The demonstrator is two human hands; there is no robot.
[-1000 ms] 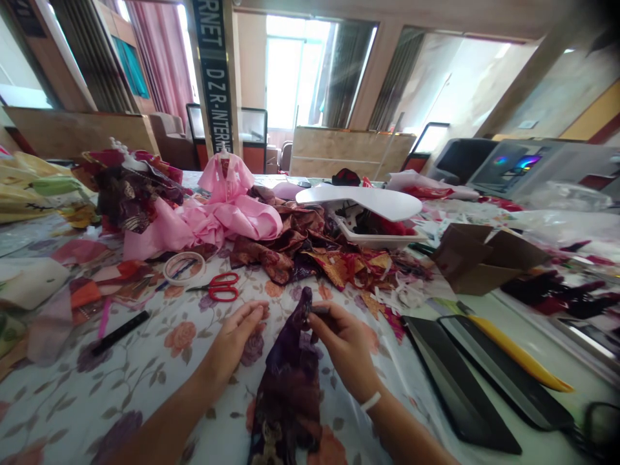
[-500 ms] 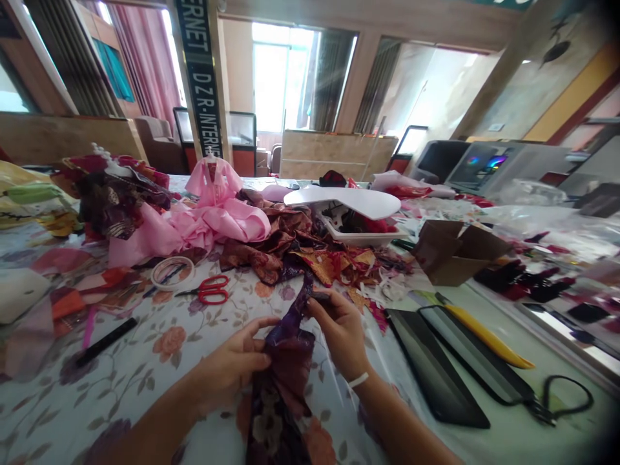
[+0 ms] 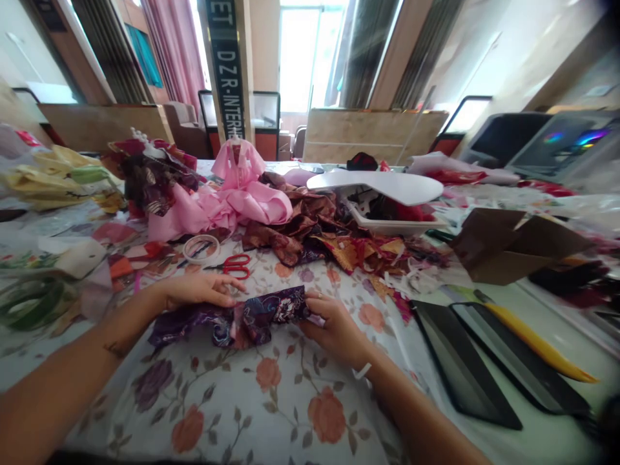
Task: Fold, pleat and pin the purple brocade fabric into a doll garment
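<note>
A strip of dark purple patterned fabric [image 3: 283, 307] lies crosswise and rumpled on the flowered tablecloth in front of me. My right hand [image 3: 334, 323] pinches its right end between thumb and fingers. At the strip's upper left edge is my left hand [image 3: 206, 289], its fingers stretched out and apart from the thumb, which touches the cloth. Just beyond the left fingertips lie red-handled scissors [image 3: 236, 266]. A roll of tape [image 3: 201, 248] sits behind them, with pens inside its ring.
Behind are a pink doll dress [image 3: 237, 165], a heap of brown fabric [image 3: 310, 213] and a white tray [image 3: 387, 226] under a white board [image 3: 375, 185]. To the right stand an open cardboard box [image 3: 513, 248], a black flat case [image 3: 465, 361] and a yellow pouch [image 3: 537, 342].
The purple fabric has gone from hanging lengthwise between my hands to lying crosswise. My left hand has moved left and up, its fingers now extended. The view has turned slightly left and down.
</note>
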